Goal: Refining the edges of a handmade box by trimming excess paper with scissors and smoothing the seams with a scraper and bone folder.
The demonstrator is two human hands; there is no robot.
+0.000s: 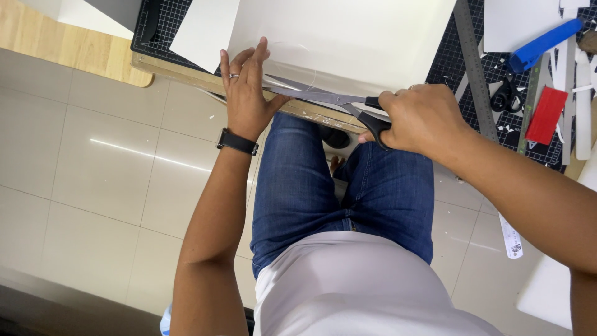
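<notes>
Mid-cut: right hand [423,118] closed around scissors [336,99], blades open on white sheet [348,37] at bench [186,71] edge. Left hand [245,93] flat, fingers spread, pinning sheet beside blades. Next probably needed blade closure with sheet kept taut.

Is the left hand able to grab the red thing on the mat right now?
Probably not. The left hand presses flat on the white sheet, and the red piece lies far across, beyond the right hand holding the scissors.

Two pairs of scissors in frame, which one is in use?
The long-bladed pair in the right hand, blades at the white sheet. The other black-handled pair lies untouched on the cutting mat.
</notes>
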